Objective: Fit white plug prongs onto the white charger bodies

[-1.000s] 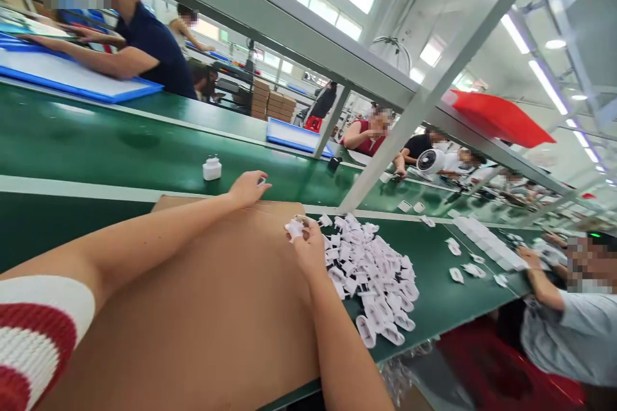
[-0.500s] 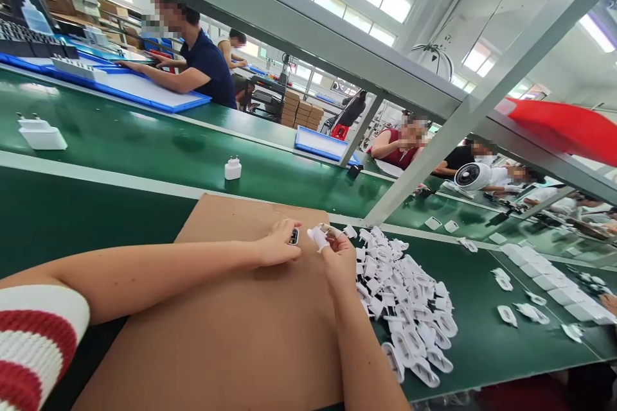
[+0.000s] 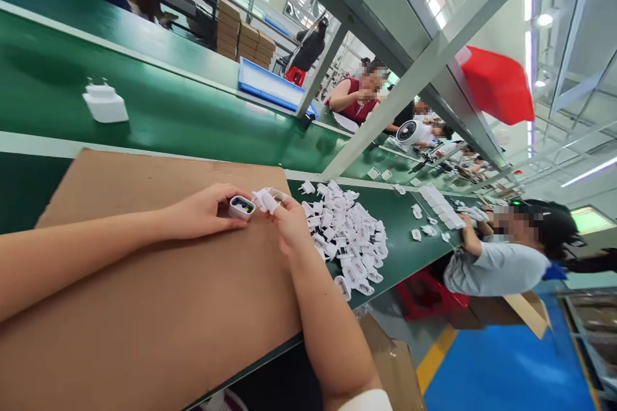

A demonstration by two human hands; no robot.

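My left hand [image 3: 216, 207] is closed around a white charger housing [image 3: 241, 207], with the thumb below and fingers above. The housing's open end faces right and shows dark and yellow parts inside. Just right of it, my right hand [image 3: 292, 226] pinches a small white plastic piece [image 3: 264, 199]; white coverings on the fingertips make its outline hard to separate. A narrow gap lies between the two hands' parts. Both hands are over a brown cardboard sheet [image 3: 159, 295]. Beside my right hand lies a heap of white plug covers [image 3: 354, 231].
A white charger [image 3: 105, 104] stands on the green conveyor belt [image 3: 193, 122]. A slanted metal post [image 3: 380, 109] rises behind the heap. White boxes [image 3: 441, 205] and loose covers lie farther right, where a co-worker [image 3: 496, 263] sits. A blue tray [image 3: 272, 87] is across the belt.
The view has swung right, bringing the seated co-worker and blue floor into sight. The housing's open end now shows more clearly in my left hand. My right hand still pinches its piece.
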